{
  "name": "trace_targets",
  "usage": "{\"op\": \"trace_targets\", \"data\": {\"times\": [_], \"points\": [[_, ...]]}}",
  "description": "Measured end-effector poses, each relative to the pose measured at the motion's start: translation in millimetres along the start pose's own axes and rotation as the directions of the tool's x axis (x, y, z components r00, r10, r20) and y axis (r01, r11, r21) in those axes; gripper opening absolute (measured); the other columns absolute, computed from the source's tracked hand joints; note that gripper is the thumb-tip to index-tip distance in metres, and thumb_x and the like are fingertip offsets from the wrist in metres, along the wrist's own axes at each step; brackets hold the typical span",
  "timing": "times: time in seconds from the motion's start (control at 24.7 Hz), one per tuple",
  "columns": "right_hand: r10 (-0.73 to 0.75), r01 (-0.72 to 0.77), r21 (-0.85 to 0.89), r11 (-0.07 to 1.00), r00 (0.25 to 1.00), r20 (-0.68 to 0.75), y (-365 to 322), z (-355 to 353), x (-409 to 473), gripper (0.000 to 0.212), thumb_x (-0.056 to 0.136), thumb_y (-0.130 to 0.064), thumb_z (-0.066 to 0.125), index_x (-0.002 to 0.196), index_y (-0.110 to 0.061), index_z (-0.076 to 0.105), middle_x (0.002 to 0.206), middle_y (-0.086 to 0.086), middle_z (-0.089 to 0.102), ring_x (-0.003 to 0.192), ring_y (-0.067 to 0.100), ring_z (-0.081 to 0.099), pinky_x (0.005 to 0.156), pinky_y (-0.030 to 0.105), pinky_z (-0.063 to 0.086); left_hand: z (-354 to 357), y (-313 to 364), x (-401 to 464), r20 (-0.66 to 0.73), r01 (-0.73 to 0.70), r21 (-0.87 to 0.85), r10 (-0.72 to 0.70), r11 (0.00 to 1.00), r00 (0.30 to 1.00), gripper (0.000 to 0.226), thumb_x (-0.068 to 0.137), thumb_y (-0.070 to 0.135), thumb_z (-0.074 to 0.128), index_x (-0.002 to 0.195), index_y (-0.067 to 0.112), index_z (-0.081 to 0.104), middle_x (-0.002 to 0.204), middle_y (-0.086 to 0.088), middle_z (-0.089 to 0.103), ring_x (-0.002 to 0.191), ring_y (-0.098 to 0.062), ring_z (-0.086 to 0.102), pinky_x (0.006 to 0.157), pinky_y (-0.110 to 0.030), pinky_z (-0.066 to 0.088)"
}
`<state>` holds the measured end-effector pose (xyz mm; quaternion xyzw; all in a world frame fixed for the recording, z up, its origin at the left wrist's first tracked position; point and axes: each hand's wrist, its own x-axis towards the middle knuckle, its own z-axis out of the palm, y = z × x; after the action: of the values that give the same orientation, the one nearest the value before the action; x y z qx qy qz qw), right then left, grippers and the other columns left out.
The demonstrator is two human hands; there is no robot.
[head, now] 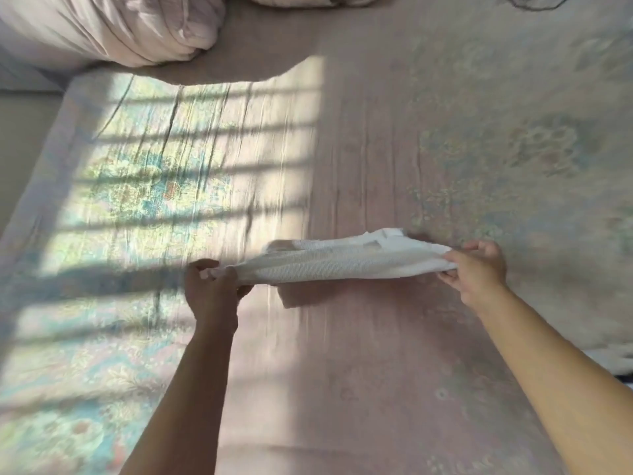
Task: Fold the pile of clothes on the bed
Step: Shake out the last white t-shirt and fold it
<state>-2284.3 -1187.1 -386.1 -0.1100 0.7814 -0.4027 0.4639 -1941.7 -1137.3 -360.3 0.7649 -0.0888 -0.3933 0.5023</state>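
Left hand: fingers curled round one bunched end of a white knit garment, grip clamped on the cloth. Right hand: thumb and fingers pinching the opposite end, grip likewise clamped. Garment: stretched taut between the two hands, long axis running left to right across the view, slightly higher at the right end; held just above the bed, with its shadow on the sheet directly below. What looks like a neckline or an opening shows along the far edge; the frame is motion-blurred, so finer detail cannot be told. Relation governing the next move, as a judgement: the garment lies wholly between the grips, neither hand nearer its middle, so laying it flat would call for both hands lowering together. Bed: floral pinkish sheet, barred sunlight on the left part. Rolled duvet: far left corner, well apart. More pale fabric: right edge of view, possibly the remaining pile.
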Motion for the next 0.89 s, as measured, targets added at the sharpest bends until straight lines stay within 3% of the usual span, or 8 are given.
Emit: {"op": "trace_targets", "data": {"times": [0.12,0.2,0.36,0.49,0.57,0.61,0.73,0.89], "points": [[-0.105,0.116,-0.205,0.972,0.992,0.063,-85,-10,-31,0.031,0.083,0.009,0.053,0.072,-0.016,0.040,0.103,0.018,0.051,0.084,0.033,0.060,0.051,0.041,0.055,8,83,-10,0.004,0.037,0.123,-0.038,0.992,0.999,0.017,0.083,-0.003,0.051,0.076,0.010,0.058,0.064,-0.011,0.053,0.035,-0.014,0.053,0.036,-0.018,0.045],[-0.208,0.210,-0.370,0.905,0.977,0.045,-129,-23,-54,0.026,0.082,0.008,0.052,0.073,-0.015,0.046,0.114,0.020,0.050,0.082,0.035,0.059,0.040,0.034,0.051,12,130,-16,0.094,0.182,0.187,-0.202,0.965,0.975,0.015,0.084,-0.002,0.055,0.074,0.009,0.057,0.064,-0.009,0.053,0.043,-0.015,0.053,0.036,-0.017,0.044],[-0.335,0.380,-0.715,0.586,0.918,0.213,-190,-53,-108,0.026,0.084,0.004,0.053,0.070,-0.015,0.063,0.107,0.019,0.061,0.062,0.031,0.063,0.030,0.027,0.048,-2,184,-56,0.392,0.087,0.704,-0.487,0.705,0.781,0.008,0.088,-0.002,0.059,0.081,0.001,0.058,0.065,-0.008,0.055,0.055,-0.013,0.056,0.057,-0.018,0.054],[-0.322,0.434,-0.690,0.579,0.899,0.296,-218,-75,-123,0.021,0.083,-0.001,0.056,0.066,-0.008,0.066,0.081,0.014,0.068,0.066,0.029,0.066,0.060,0.036,0.060,-11,214,-75,0.478,-0.088,0.592,-0.261,0.801,0.839,0.012,0.078,-0.001,0.072,0.084,-0.005,0.062,0.073,-0.015,0.061,0.066,-0.021,0.063,0.074,-0.027,0.057],[-0.341,0.512,-0.673,0.533,0.858,0.384,-224,-91,-125,0.019,0.085,-0.011,0.056,0.069,-0.004,0.063,0.077,0.015,0.067,0.075,0.030,0.069,0.078,0.042,0.056,-13,234,-80,0.517,-0.147,0.483,-0.145,0.863,0.844,0.027,0.073,0.011,0.081,0.084,-0.007,0.065,0.069,-0.015,0.065,0.063,-0.021,0.067,0.072,-0.030,0.059],[-0.322,0.575,-0.684,0.449,0.818,0.477,-224,-96,-124,0.020,0.087,-0.020,0.060,0.073,-0.006,0.064,0.080,0.015,0.067,0.081,0.030,0.068,0.083,0.042,0.052,-14,240,-81,0.563,-0.254,0.509,-0.095,0.823,0.821,0.028,0.069,0.016,0.084,0.081,-0.005,0.068,0.066,-0.013,0.067,0.060,-0.019,0.067,0.069,-0.028,0.059],[-0.189,0.738,-0.674,0.035,0.667,0.720,-212,-105,-121,0.028,0.075,-0.037,0.077,0.095,-0.018,0.069,0.105,-0.001,0.059,0.103,0.021,0.054,0.092,0.037,0.044,-13,237,-85,0.692,-0.638,0.628,0.055,0.445,0.720,0.016,0.062,0.015,0.087,0.072,0.010,0.075,0.061,-0.002,0.067,0.056,-0.009,0.061,0.056,-0.017,0.048],[-0.276,0.765,-0.637,-0.098,0.594,0.756,-192,-93,-94,0.020,0.089,-0.009,0.059,0.105,-0.012,0.069,0.115,0.010,0.055,0.104,0.030,0.055,0.083,0.036,0.042,6,211,-64,0.680,-0.749,0.616,0.314,0.246,0.662,0.013,0.073,0.011,0.080,0.082,0.004,0.075,0.072,-0.003,0.060,0.072,-0.018,0.057,0.061,-0.023,0.036]]}}
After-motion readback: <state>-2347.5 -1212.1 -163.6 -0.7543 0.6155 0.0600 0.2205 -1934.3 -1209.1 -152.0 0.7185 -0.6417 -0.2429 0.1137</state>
